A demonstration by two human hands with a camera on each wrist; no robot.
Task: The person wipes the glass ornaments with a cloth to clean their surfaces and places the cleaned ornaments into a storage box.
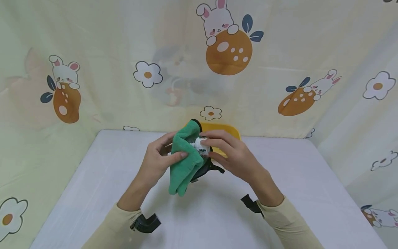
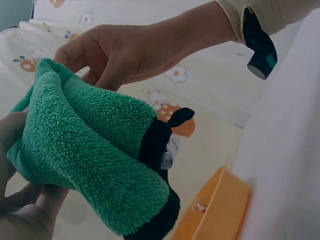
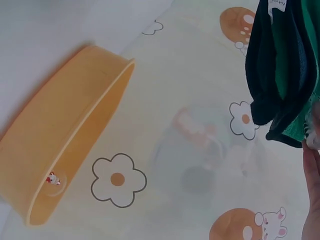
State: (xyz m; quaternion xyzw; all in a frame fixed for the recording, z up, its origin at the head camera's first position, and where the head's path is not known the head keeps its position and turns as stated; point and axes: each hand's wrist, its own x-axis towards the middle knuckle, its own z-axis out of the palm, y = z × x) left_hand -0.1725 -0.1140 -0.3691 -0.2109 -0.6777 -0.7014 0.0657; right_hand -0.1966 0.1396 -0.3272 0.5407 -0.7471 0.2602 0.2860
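A plush green cloth point(image 1: 186, 155) with dark trim is held up above the table. My left hand point(image 1: 158, 154) grips its left side, thumb over the front; that hand point(image 2: 30, 210) also shows at the lower left of the left wrist view. Against the cloth's right side, my right hand point(image 1: 231, 148) pinches a small white object point(image 1: 202, 146) with dark markings. The object's kind is unclear, and it is partly hidden by fingers and cloth. Black straps or edging point(image 1: 214, 167) hang below. In the right wrist view, the cloth's dark trim point(image 3: 260, 75) hangs in folds with a white tag.
Behind the hands, at the table's far edge, stands a yellow basin point(image 1: 225, 129); a small red-and-white figure point(image 3: 53, 178) shows inside it. A white cloth covers the table point(image 1: 280, 173). A curtain point(image 1: 174, 34) printed with rabbits and flowers surrounds it.
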